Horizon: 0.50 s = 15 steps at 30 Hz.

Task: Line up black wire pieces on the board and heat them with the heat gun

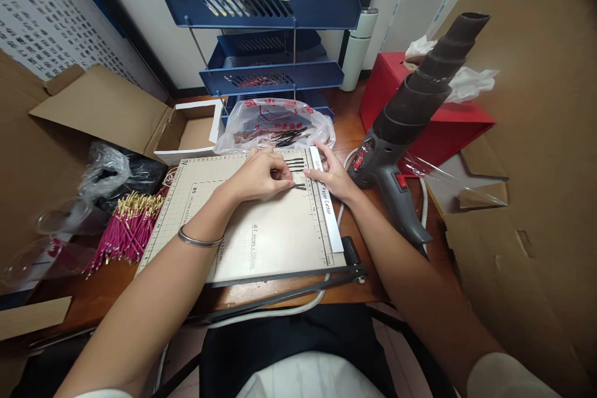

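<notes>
A cream-coloured paper cutter (252, 230) with printed size grids lies in front of me. My left hand (263, 175) is closed in a pinch over its upper part, on thin black strips (300, 186) whose ends stick out to the right of the fingertips. Several more thin black strips (293, 165) lie side by side on the board just beyond them. At the cutter's right edge, my right hand (333, 175) rests over the white rail (329, 208), thumb and fingers apart. Its thumb tip is by the ends of the strips.
Behind the cutter sits a plastic bag (280, 121) with black strips inside, below a blue tray rack (270, 78). A heat gun (396, 130) stands upright at right, before a red tissue box (433, 124). Magenta cords with gold tips (128, 230) and an open carton (191, 130) are left.
</notes>
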Tool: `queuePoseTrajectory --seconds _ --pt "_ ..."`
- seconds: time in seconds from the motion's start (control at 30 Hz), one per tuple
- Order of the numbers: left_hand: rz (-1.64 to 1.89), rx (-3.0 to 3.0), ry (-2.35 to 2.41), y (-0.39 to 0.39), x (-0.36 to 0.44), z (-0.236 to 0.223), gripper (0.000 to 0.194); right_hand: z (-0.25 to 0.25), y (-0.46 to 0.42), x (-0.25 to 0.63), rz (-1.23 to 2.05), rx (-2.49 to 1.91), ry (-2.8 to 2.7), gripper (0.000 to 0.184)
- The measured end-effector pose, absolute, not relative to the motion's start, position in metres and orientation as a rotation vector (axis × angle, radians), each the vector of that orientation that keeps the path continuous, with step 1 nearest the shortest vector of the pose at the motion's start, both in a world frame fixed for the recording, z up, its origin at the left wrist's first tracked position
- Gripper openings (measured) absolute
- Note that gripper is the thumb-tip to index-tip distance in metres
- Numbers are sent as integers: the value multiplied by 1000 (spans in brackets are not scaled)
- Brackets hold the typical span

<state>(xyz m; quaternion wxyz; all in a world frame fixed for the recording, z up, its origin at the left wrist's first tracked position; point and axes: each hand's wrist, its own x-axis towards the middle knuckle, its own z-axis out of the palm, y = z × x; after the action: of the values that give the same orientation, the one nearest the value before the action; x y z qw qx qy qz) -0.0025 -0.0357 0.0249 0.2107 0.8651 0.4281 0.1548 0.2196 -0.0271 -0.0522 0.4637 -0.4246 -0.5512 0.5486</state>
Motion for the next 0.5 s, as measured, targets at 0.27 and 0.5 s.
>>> queuePoseTrajectory --seconds 0.27,0.5 --pt "485 2442 1300 -37 2 21 18 -52 -27 219 1356 -1033 -1333 102" --pt "506 2475 1308 -35 2 19 22 -49 -29 217 1373 -1048 -1300 101"
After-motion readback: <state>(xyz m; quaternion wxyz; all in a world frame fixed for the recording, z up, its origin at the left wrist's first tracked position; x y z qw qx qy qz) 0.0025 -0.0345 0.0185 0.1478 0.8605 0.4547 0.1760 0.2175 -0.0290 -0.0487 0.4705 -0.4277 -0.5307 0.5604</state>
